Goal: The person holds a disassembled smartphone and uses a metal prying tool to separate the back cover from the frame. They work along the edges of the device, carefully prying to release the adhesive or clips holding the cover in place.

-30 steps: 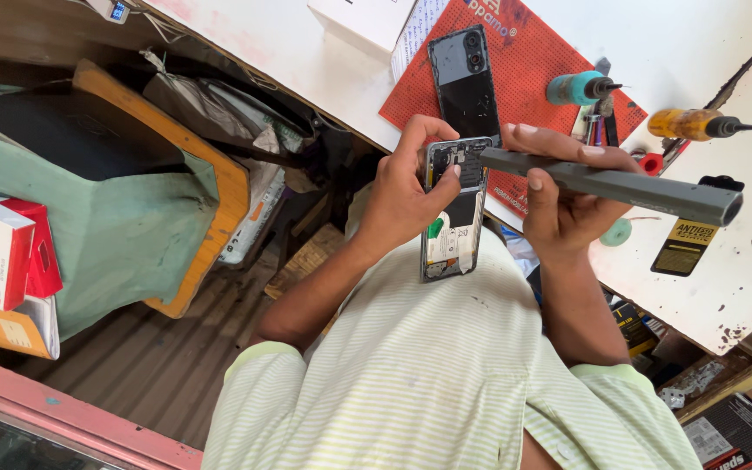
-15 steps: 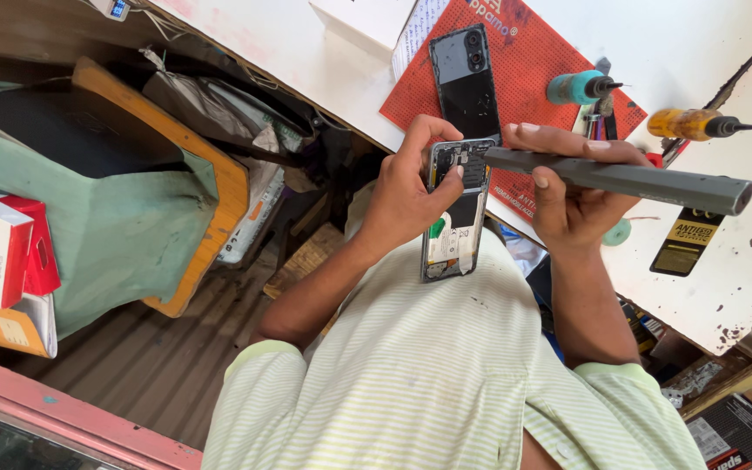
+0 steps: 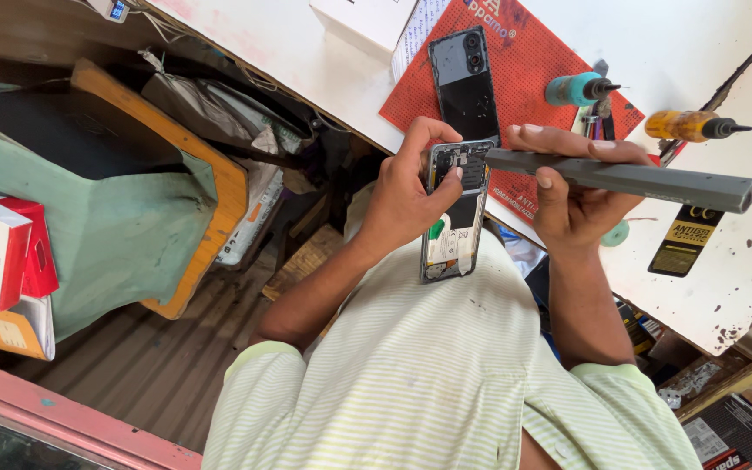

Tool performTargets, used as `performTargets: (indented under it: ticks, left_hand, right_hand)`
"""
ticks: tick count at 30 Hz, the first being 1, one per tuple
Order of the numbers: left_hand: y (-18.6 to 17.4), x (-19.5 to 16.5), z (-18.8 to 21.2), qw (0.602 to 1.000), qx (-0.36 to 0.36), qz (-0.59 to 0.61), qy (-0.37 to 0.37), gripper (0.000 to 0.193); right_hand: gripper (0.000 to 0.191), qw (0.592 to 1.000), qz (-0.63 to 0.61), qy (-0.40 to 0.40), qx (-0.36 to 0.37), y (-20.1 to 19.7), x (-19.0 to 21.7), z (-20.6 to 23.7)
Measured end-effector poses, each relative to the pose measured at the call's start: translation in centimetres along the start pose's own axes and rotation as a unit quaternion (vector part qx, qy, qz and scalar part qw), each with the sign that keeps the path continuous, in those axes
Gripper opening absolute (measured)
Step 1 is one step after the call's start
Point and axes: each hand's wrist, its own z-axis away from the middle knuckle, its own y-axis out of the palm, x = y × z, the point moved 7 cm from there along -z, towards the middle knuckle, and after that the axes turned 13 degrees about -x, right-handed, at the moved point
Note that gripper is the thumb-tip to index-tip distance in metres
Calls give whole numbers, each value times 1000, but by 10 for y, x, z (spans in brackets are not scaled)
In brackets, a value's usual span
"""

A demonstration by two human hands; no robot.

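My left hand grips an opened phone with its back off, so the inner board and battery show. It holds the phone upright above my lap, thumb on the upper part. My right hand holds a long grey pen-shaped electric screwdriver lying sideways, its tip at the phone's top end. The phone's dark back cover lies on a red work mat on the white table, just beyond both hands.
A teal-capped bottle and an amber bottle lie at the mat's right edge. A black and yellow label rests on the white table. At left are a green-draped wooden stand and red and white boxes.
The screwdriver's far end has drifted slightly right and up with my right hand. The left hand and phone have barely moved.
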Motion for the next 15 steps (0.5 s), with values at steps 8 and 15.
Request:
performTargets:
  ticks: [8,15]
  left_hand:
    - [2,1,0,1000,3,3,-7,34]
    - [2,-1,-1,1000,-3,-5,1,34]
  right_hand:
    - [39,999,-26,13,-16,-8,-9,7]
    - [38,999,-16,11,-46,-12,-9,7]
